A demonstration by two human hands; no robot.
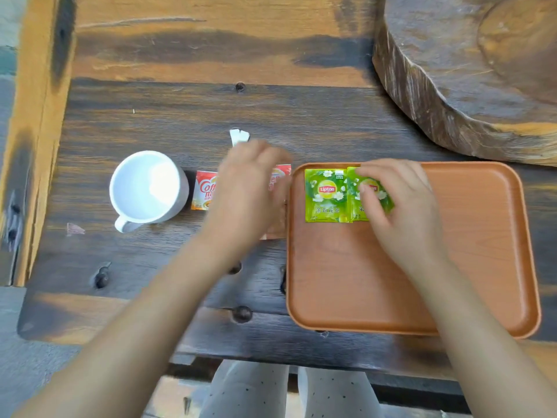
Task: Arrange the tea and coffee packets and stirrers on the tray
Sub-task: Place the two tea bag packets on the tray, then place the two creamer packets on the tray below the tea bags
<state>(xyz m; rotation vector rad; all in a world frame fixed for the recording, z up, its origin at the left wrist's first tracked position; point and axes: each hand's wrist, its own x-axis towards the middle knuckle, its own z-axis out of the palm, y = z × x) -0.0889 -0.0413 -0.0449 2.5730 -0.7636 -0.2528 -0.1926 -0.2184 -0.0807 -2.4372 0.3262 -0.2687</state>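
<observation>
Tea packets going onto the tray, coffee packets not yet moved.

Surface (187,116) was dark plank wood, with an orange tray (482,267) at my right holding two green tea packets side by side at its far left corner: the first tea packet (327,196) lay flat, and my right hand (401,212) pressed its fingertips on the second tea packet (354,203), grip narrow and flattening it more than pinching. A white mug (147,188) stood left of the tray, seemingly empty. My left hand (247,194) hovered blurred over the red coffee packets (205,191) off the tray; I could not tell its grip. White stirrers (239,136) lay just beyond it. I judged the packets light, thin and slippery, best pinched at an edge.
</observation>
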